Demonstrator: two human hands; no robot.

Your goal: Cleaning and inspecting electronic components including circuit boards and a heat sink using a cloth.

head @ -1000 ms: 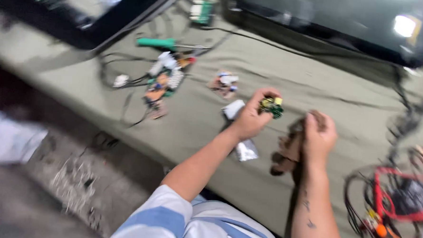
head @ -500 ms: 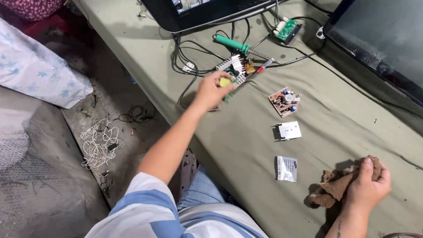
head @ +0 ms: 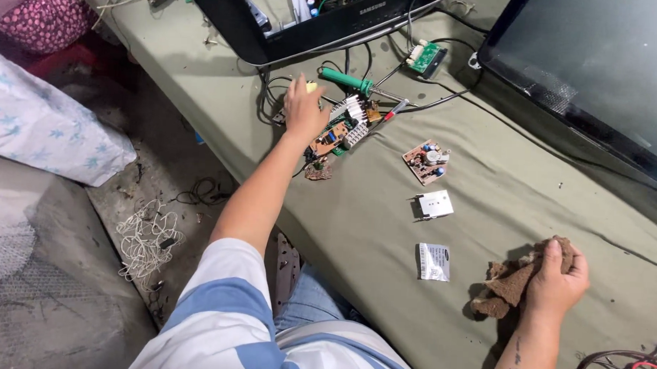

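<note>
2 small boards (head: 427,162) lie between soldering iron (head: 346,80) and sponge (head: 512,282).

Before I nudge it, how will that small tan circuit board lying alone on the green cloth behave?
The small tan circuit board looks stiff and flat, so it should probably slide rather than roll. The green cloth under it is wrinkled, so it may snag. Its upright components look fragile; grip by the edges.

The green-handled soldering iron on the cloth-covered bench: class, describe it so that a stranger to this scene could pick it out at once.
Start at the black monitor frame lying at the top of the olive-covered bench. Just below its lower edge, beside the left hand, lies the green-handled soldering iron among black cables. Unlike the flat circuit boards nearby, it is a slim rod with a bright green grip.
</note>
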